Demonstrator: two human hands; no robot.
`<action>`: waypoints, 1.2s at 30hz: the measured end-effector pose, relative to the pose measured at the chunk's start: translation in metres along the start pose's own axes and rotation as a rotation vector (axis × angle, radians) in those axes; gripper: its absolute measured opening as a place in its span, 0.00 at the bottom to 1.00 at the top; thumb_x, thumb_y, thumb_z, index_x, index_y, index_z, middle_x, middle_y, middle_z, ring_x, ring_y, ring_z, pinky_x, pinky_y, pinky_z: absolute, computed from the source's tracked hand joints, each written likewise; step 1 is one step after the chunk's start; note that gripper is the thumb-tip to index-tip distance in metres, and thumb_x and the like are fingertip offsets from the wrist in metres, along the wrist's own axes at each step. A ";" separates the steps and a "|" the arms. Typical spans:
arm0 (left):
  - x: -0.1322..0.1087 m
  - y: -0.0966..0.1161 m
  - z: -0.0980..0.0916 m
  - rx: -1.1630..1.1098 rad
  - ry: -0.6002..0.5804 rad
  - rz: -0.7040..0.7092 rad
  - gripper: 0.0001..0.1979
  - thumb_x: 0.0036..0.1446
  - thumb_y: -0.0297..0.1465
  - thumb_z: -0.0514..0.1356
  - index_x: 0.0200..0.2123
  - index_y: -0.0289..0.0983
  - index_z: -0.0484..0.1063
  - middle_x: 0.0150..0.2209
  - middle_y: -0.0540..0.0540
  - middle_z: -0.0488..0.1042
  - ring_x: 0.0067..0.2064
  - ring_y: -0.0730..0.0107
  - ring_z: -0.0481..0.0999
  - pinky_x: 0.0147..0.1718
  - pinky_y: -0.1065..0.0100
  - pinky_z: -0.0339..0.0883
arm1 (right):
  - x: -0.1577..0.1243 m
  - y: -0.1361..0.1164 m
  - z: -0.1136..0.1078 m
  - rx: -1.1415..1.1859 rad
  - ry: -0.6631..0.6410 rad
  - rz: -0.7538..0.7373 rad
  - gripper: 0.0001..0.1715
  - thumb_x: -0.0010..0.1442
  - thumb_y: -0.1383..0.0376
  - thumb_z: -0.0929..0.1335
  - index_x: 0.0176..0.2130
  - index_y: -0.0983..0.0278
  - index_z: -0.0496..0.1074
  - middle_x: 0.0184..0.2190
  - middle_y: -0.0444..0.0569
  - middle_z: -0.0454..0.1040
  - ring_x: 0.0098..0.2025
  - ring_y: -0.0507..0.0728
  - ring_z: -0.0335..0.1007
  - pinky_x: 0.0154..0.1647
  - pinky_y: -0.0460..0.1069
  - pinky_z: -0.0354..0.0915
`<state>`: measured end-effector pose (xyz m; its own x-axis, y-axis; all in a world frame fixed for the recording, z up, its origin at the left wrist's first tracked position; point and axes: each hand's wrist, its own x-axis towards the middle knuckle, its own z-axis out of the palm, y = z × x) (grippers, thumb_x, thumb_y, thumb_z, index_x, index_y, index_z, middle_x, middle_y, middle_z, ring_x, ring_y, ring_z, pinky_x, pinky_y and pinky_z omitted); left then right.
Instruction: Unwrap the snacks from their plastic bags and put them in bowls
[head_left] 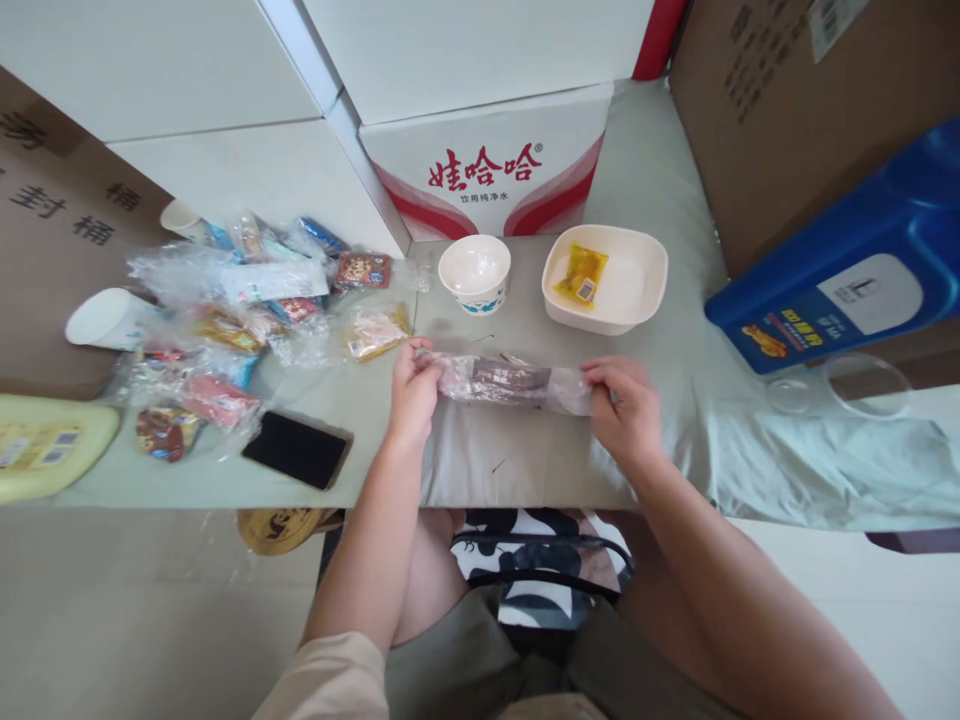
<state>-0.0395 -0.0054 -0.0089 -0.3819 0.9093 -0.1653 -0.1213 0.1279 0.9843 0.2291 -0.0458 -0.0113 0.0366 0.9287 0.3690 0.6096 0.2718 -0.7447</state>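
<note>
A long clear plastic packet with a dark printed label is stretched level between my two hands, low over the cloth. My left hand pinches its left end. The right end is gripped by my right hand, which is slightly blurred. What lies inside the wrapper is hard to make out. Just beyond the packet stand a white paper cup with a blue pattern and a white rectangular bowl. In that bowl lies a small yellow sachet.
Many wrapped snacks are heaped at the left, near a paper cup on its side and a black phone. A blue bottle leans in from the right beside clear plastic lids. Boxes line the back.
</note>
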 end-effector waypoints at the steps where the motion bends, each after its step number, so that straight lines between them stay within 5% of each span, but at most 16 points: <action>1: -0.001 0.000 -0.003 0.024 -0.010 0.035 0.21 0.35 0.23 0.58 0.38 0.42 0.70 0.29 0.54 0.73 0.26 0.72 0.72 0.23 0.73 0.60 | 0.001 0.001 -0.001 0.022 0.014 0.010 0.15 0.63 0.68 0.60 0.32 0.58 0.74 0.41 0.53 0.82 0.48 0.63 0.78 0.56 0.62 0.69; 6: -0.013 0.004 -0.006 0.285 -0.219 0.257 0.16 0.46 0.29 0.64 0.42 0.41 0.76 0.43 0.46 0.81 0.45 0.64 0.79 0.42 0.67 0.70 | -0.003 -0.002 -0.001 0.058 -0.249 -0.055 0.19 0.64 0.57 0.65 0.50 0.60 0.77 0.50 0.57 0.81 0.57 0.67 0.74 0.59 0.63 0.66; 9: -0.017 0.006 -0.002 0.419 -0.248 0.238 0.10 0.48 0.31 0.66 0.37 0.40 0.76 0.27 0.51 0.77 0.29 0.69 0.75 0.31 0.69 0.66 | -0.005 -0.004 0.005 0.056 -0.379 -0.160 0.15 0.64 0.57 0.66 0.44 0.61 0.78 0.44 0.55 0.83 0.54 0.65 0.76 0.58 0.61 0.65; 11: -0.016 0.005 -0.001 0.421 -0.283 0.151 0.05 0.53 0.34 0.63 0.32 0.39 0.75 0.17 0.54 0.68 0.20 0.71 0.67 0.23 0.70 0.59 | -0.006 -0.003 0.009 0.050 -0.422 -0.162 0.14 0.67 0.60 0.64 0.41 0.61 0.78 0.33 0.51 0.83 0.42 0.60 0.80 0.56 0.58 0.65; 14: -0.014 0.003 -0.002 0.459 -0.366 0.081 0.06 0.55 0.36 0.63 0.32 0.39 0.76 0.15 0.55 0.66 0.18 0.70 0.66 0.21 0.70 0.59 | -0.007 -0.001 0.013 -0.036 -0.430 -0.079 0.14 0.67 0.62 0.64 0.45 0.61 0.78 0.23 0.44 0.78 0.27 0.55 0.74 0.53 0.57 0.64; 18: -0.015 0.003 -0.003 0.674 -0.491 0.284 0.11 0.48 0.32 0.68 0.37 0.40 0.79 0.34 0.48 0.77 0.36 0.64 0.78 0.41 0.63 0.73 | -0.008 0.001 0.017 -0.149 -0.383 -0.089 0.13 0.62 0.64 0.67 0.46 0.60 0.78 0.32 0.50 0.82 0.39 0.61 0.78 0.52 0.57 0.62; 20: -0.018 0.005 -0.003 0.770 -0.590 0.350 0.19 0.45 0.32 0.71 0.43 0.41 0.79 0.46 0.43 0.76 0.48 0.57 0.78 0.53 0.57 0.71 | -0.010 0.001 0.018 -0.173 -0.380 -0.142 0.13 0.61 0.64 0.69 0.46 0.59 0.78 0.40 0.53 0.84 0.48 0.64 0.77 0.54 0.59 0.61; 23: -0.022 0.007 -0.003 0.873 -0.689 0.366 0.29 0.41 0.32 0.74 0.50 0.42 0.77 0.51 0.41 0.75 0.55 0.49 0.75 0.58 0.52 0.68 | -0.011 -0.001 0.019 -0.185 -0.411 -0.204 0.15 0.61 0.64 0.70 0.48 0.59 0.77 0.47 0.55 0.83 0.54 0.67 0.75 0.56 0.62 0.59; 31: -0.022 -0.005 -0.001 0.749 -0.599 0.284 0.16 0.52 0.35 0.69 0.46 0.42 0.78 0.44 0.45 0.82 0.43 0.59 0.80 0.47 0.60 0.71 | -0.013 -0.010 0.024 -0.231 -0.314 -0.283 0.12 0.64 0.68 0.68 0.46 0.59 0.78 0.47 0.51 0.82 0.53 0.63 0.74 0.55 0.58 0.57; 36: -0.023 -0.005 0.002 0.619 -0.497 0.211 0.07 0.58 0.37 0.63 0.32 0.40 0.76 0.29 0.49 0.79 0.30 0.66 0.77 0.33 0.66 0.69 | -0.012 -0.013 0.025 -0.203 -0.323 -0.279 0.10 0.65 0.69 0.67 0.43 0.59 0.77 0.43 0.50 0.82 0.49 0.61 0.75 0.55 0.57 0.58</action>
<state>-0.0287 -0.0258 -0.0099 0.1278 0.9893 -0.0698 0.4910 -0.0019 0.8712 0.2007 -0.0540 -0.0194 -0.3792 0.8669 0.3236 0.7047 0.4972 -0.5062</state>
